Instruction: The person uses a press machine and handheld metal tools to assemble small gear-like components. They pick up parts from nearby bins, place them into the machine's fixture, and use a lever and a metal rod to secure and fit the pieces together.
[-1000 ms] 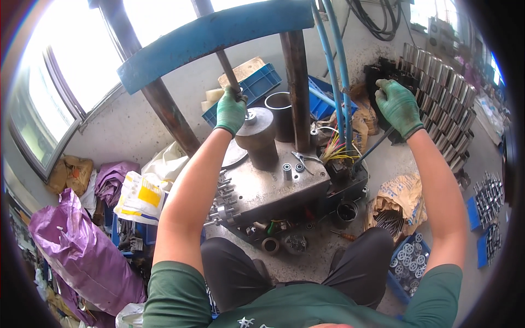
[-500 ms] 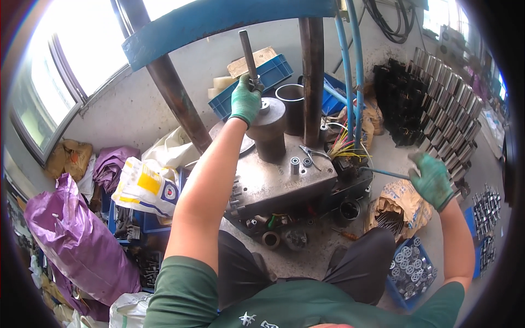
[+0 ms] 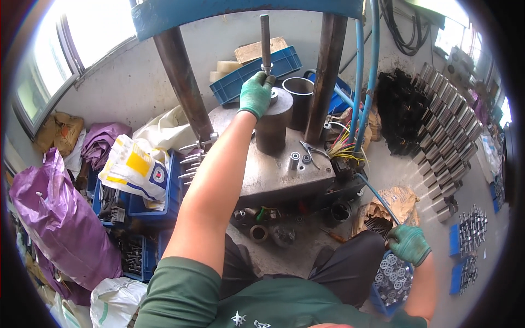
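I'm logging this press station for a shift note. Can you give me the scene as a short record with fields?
Left hand: green-gloved left hand grips the upright metal rod
Rod position: stands in the top of the dark steel cylinder
Cylinder support: grey press plate
Right hand: gloved right hand low, over a blue bin of metal rings
Frame: blue crossbeam

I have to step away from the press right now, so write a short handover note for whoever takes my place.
Left hand, gloved, grips the base of the upright steel rod standing in the dark metal cylinder on the press plate.
Right hand, gloved, is low at the right side, above the blue bin of small metal rings; whether it holds one cannot be told.
Done: rod seated upright in the cylinder.
Left: release the rod; the open steel sleeve behind is untouched.
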Tool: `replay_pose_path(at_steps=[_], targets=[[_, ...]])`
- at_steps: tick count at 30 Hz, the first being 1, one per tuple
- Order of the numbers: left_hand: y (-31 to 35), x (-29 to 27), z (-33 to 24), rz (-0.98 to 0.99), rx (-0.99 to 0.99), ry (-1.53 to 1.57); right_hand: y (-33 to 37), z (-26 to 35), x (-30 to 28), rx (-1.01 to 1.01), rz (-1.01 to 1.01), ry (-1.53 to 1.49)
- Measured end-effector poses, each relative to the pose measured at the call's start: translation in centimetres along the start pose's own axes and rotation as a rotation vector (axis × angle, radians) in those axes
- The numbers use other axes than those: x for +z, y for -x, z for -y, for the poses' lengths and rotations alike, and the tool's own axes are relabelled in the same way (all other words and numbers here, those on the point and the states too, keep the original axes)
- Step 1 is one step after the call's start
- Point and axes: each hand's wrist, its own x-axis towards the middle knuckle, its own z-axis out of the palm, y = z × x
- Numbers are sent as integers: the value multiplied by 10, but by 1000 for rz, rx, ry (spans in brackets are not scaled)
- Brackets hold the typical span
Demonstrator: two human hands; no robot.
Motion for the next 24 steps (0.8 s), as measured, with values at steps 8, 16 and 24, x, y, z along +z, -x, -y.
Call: replay_pose_path(at_steps=[8,16,24], targets=[[3,-6,-1,-7,24,-86,2,18,14,47,-232,10],[4,-4,-7,2,-3,-68,5,21,10,58,-240,31],[9,-9,-16,45,-65,-32,-1,15,0,17,-238,35]])
